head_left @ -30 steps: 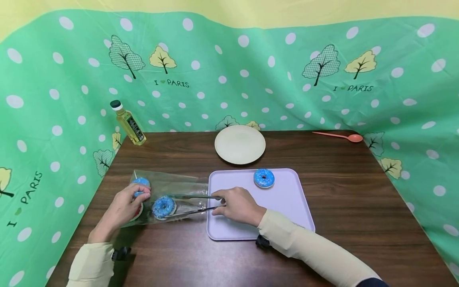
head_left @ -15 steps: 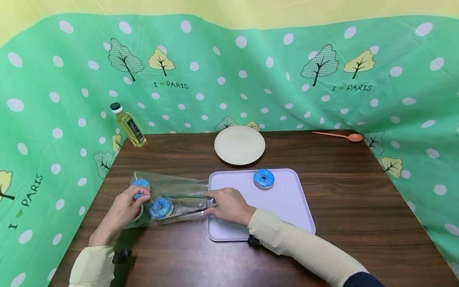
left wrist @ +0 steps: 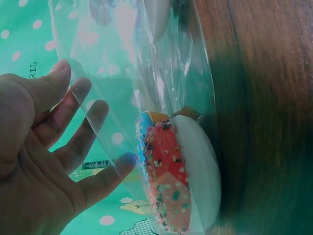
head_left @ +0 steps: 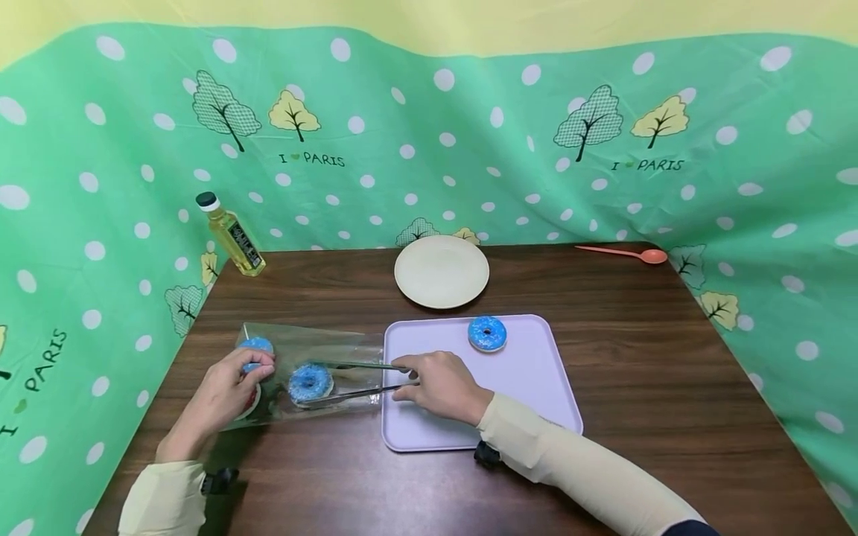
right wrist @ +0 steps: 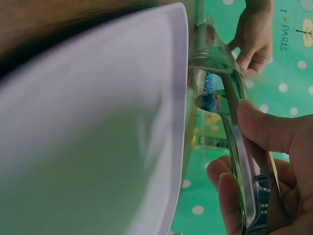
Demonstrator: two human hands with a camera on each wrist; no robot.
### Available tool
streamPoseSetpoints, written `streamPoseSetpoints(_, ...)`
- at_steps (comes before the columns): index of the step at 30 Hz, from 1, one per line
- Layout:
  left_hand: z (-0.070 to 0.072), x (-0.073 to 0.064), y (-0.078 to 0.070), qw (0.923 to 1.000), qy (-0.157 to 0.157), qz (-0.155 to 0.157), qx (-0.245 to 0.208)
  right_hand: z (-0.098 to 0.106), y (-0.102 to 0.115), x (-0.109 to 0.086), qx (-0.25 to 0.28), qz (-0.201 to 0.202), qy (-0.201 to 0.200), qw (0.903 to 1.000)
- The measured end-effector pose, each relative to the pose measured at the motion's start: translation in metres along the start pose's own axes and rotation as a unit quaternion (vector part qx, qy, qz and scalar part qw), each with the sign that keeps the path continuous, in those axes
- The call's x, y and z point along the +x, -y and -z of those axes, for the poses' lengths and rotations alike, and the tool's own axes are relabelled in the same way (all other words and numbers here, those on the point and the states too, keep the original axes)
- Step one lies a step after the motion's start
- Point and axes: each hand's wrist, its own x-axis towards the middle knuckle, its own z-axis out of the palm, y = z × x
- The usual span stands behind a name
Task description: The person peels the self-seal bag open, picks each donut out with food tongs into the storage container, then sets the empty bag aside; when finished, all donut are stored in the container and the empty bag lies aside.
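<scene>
In the head view my left hand (head_left: 224,387) pinches the film of a clear plastic bag (head_left: 335,339) near its left end; the left wrist view shows thumb and fingers on either side of the film edge. Inside, beneath that hand, are a blue-iced toy donut (head_left: 256,344) and a red-iced donut (left wrist: 168,171) with sprinkles. My right hand (head_left: 442,383) holds metal tongs (right wrist: 234,142) near the bag's right end. Their arms reach into the bag, one on each side of a second blue donut (head_left: 310,383).
A lilac tray (head_left: 536,394) lies right of the bag, under my right hand, with another blue donut (head_left: 487,333) near its far edge. Behind are a cream plate (head_left: 442,272), a bottle of yellow liquid (head_left: 234,238) at back left and a coral spoon (head_left: 650,256) at back right.
The tongs and the donut between their arms shifted left within the bag, then a little back right. My left hand keeps its place on the bag. The head view has turned slightly.
</scene>
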Motion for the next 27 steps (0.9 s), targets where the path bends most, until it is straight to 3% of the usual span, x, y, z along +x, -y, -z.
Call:
streamPoseSetpoints(10,0.001,-0.001,0.000,0.9999,0.006,0.009,-0.002,0.015,-0.013,-0.021,0.015,-0.016,-0.022,0.9995)
streamPoseSetpoints(27,-0.001,0.000,0.005,0.9999,0.013,0.010,0.003,0.043,-0.035,-0.056,0.016,-0.092,-0.058,0.9939)
